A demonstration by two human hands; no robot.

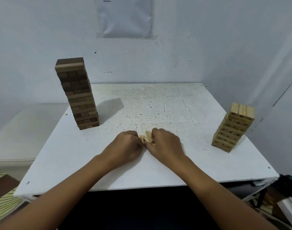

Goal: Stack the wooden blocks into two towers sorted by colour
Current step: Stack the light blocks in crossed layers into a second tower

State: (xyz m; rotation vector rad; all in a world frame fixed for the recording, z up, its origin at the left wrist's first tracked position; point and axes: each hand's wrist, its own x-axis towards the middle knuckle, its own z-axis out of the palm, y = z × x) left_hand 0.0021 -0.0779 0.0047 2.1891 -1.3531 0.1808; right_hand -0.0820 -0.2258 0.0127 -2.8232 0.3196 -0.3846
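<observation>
— Gripping anything? Left hand (127, 145), right hand (165, 143)?
— Both curled round pale blocks (146, 137), mid-table (158, 171), toward front edge.
— Towers?
— Dark tower (77, 95) by left edge; pale tower (233, 128) by right edge.

A tall tower of dark brown rectangular wooden blocks (78, 95) stands upright at the left of the frame, its layers laid crosswise, with one paler block just below the top layer. A shorter tower of pale, light-coloured wooden blocks (233, 128) printed with dark numbers stands at the right of the frame, leaning slightly. Low in the centre of the frame, a few loose pale wooden blocks (146, 138) lie close together, partly hidden; their number cannot be told.
</observation>
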